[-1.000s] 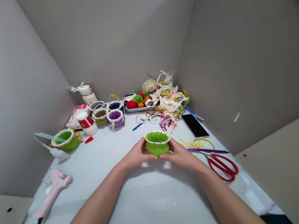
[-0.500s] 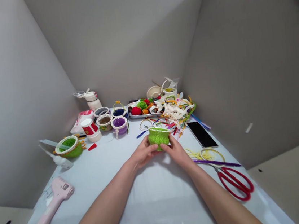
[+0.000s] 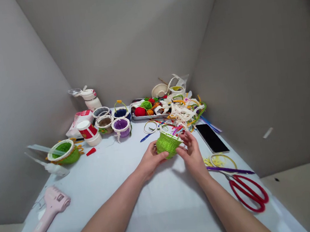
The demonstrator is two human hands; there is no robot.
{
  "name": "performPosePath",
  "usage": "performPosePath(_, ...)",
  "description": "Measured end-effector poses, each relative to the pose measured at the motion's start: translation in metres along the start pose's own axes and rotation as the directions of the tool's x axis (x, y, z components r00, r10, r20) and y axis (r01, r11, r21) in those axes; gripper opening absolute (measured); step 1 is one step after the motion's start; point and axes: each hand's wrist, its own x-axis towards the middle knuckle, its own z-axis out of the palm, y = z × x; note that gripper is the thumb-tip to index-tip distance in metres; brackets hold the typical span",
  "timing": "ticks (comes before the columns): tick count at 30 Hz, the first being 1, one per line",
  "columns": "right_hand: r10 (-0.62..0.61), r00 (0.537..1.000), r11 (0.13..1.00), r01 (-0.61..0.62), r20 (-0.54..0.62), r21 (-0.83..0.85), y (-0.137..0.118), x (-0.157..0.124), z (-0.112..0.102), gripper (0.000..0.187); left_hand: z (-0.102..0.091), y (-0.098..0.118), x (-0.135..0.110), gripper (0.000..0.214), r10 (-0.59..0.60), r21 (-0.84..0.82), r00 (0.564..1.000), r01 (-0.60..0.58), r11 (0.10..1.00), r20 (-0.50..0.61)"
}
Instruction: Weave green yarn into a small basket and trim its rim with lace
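Observation:
A small bright-green woven basket (image 3: 167,144) with a white rim is held just above the table, tilted so that its mouth leans up and to the right. My left hand (image 3: 150,161) is closed around its left side, the thumb lying across the front. On the other side, my right hand (image 3: 192,154) has its thumb at the lower right wall and bent fingers by the rim. The far fingers of both hands are partly hidden.
Right of my hands lie a black phone (image 3: 212,138), a purple stick (image 3: 231,170) and red-handled scissors (image 3: 249,193). A pink glue gun (image 3: 47,215) and a larger green basket (image 3: 72,156) are left. Behind stand small baskets (image 3: 121,124), a yarn tray (image 3: 149,117) and tangled scraps (image 3: 184,110).
The green basket has tipped from nearly upright toward the right. My right hand has shifted up and right, with its fingers raised by the rim. The view has turned slightly.

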Motion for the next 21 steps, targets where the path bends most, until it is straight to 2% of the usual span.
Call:
performPosePath(2,-0.093,0.995,0.992,0.09,-0.027,-0.089,-0.005,0.0,-0.003,0.076,-0.002,-0.001,0.0,0.07,0.028,0.063,0.999,-0.026,0.998,-0.03)
performPosePath(5,-0.18,0.983,0.972,0.184,0.044,-0.148,-0.014,-0.001,-0.008,0.065,-0.005,-0.003,-0.001,0.071,0.072,0.129,0.997,-0.067,0.989,-0.027)
performPosePath(8,-0.177,0.978,0.968,0.194,0.115,-0.156,-0.019,-0.001,-0.011,0.051,-0.008,-0.005,-0.001,0.068,0.094,0.155,0.996,-0.092,0.984,-0.007)
performPosePath(12,-0.16,0.97,0.938,0.207,0.181,-0.278,-0.02,0.0,-0.015,0.019,-0.01,-0.007,-0.001,0.065,0.112,0.209,0.994,-0.111,0.972,0.007)
performPosePath(18,-0.229,0.952,0.888,0.29,0.203,-0.358,-0.028,-0.002,-0.015,0.012,-0.009,-0.008,-0.002,0.062,0.132,0.215,0.991,-0.133,0.968,0.019)
performPosePath(21,-0.274,0.939,0.858,0.336,0.208,-0.387,-0.031,-0.003,-0.013,0.012,-0.008,-0.008,-0.004,0.081,0.135,0.198,0.988,-0.148,0.969,0.075)
